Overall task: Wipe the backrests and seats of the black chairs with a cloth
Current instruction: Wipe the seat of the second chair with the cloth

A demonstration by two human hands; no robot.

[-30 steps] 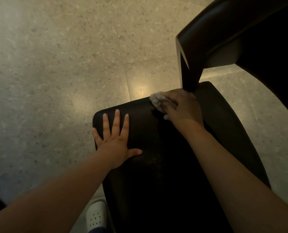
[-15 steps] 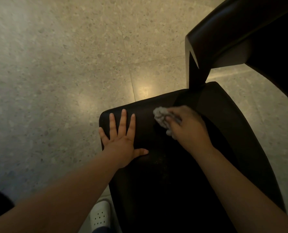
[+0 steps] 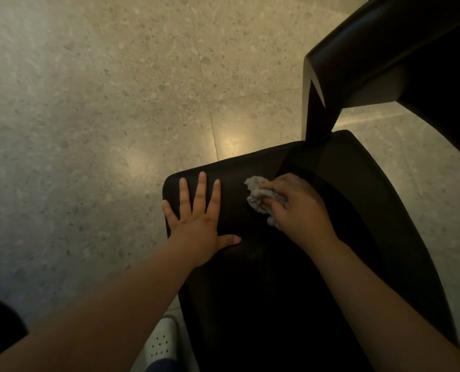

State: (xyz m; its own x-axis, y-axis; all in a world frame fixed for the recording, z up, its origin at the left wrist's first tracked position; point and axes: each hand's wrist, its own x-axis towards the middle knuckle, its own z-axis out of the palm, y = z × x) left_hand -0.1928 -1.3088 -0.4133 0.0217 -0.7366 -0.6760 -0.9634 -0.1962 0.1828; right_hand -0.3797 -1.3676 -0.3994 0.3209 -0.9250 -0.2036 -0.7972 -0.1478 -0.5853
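**Seat wipe under way: cloth on the far left part of the seat**

We record one black chair point(image 3: 400, 237) under inspection. Its seat point(image 3: 250, 304) fills the lower middle of the view and its backrest point(image 3: 379, 57) rises at 1 o'clock. The cloth point(image 3: 255, 193), pale grey and crumpled, sits on the seat near its far edge. The right hand point(image 3: 300, 210) holds it, fingers curled over the wad and pressing it to the seat. The cloth shows at that hand's 10 o'clock.

The left hand point(image 3: 198, 220) lies flat on the seat at 9 o'clock from the cloth. Its fingers are straight and spread, the thumb points toward 3 o'clock, and it holds nothing. Its little finger reaches the seat's left edge. This hand and the cloth are near but apart.

Faint specks show on the seat just below the left thumb; in this dim light we cannot tell dust from glare. A speckled stone floor point(image 3: 89, 116) surrounds the chair. A white perforated shoe point(image 3: 161, 342) stands at 7 o'clock, just beside the seat's left edge.
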